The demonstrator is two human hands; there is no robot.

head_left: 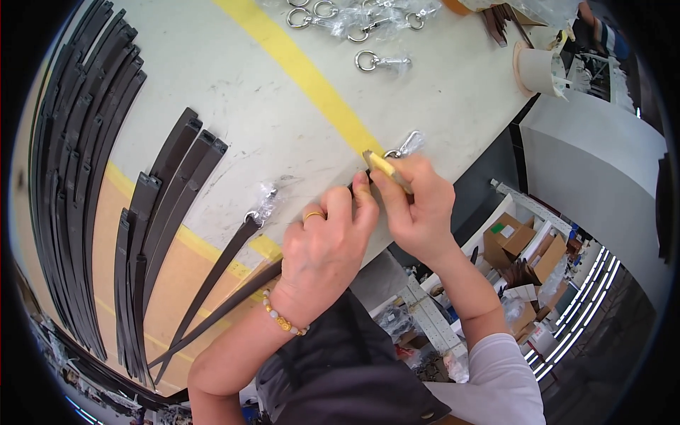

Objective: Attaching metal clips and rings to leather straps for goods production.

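Note:
My left hand is closed on a dark strap, its thumb and fingers pinching near the strap's far end. Beneath the wrist the strap runs back toward the lower left. In my right hand is a small yellow tool with a brownish tip, which is at the strap end by my left fingertips. Just beyond lies a silver snap hook in clear plastic; my fingers hide whether the strap passes through its ring. Left of my hands, a second dark strap ends at a plastic-wrapped snap hook.
Several dark straps lie in a group at the left, with a thicker bundle beyond. Plastic-wrapped snap hooks sit at the table's far side. A white cup-shaped container stands far right. Cardboard boxes fill a lower shelf.

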